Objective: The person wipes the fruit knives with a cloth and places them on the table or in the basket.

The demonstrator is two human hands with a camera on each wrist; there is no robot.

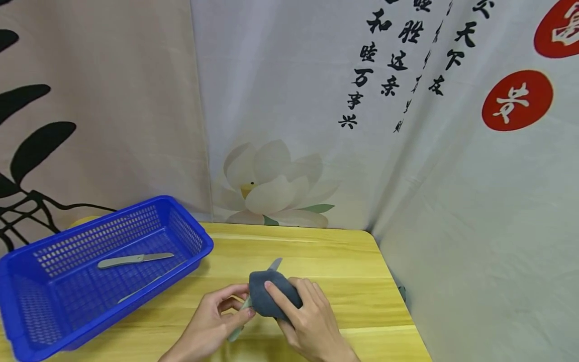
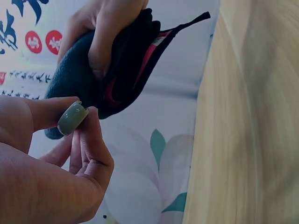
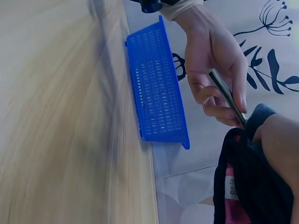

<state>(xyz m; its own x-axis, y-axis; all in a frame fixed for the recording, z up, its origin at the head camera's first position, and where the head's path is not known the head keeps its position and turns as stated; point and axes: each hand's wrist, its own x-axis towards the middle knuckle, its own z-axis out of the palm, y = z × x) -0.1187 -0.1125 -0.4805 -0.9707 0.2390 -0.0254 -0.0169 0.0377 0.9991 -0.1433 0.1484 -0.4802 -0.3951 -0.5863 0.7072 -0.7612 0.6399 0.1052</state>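
Note:
My left hand [image 1: 214,319] pinches the pale green handle of a knife [image 2: 72,119] between thumb and fingers. Around the blade, my right hand [image 1: 312,314] grips a dark grey-blue cloth [image 1: 271,294], thumb side pressing on top. The grey blade tip [image 1: 275,264] pokes out beyond the cloth's far side, while the middle of the blade is hidden. From the left wrist, the cloth shows a black side, a pink-red inner part and a hanging loop [image 2: 194,22]. A white label [image 3: 231,186] appears on it in the right wrist view. Both hands are above the table.
At the left on the wooden table [image 1: 344,281] stands a blue plastic basket [image 1: 101,221] with mesh walls. A knife [image 1: 135,259] with a pale handle lies inside it. Printed curtains [image 1: 289,100] hang behind the table and along its right side.

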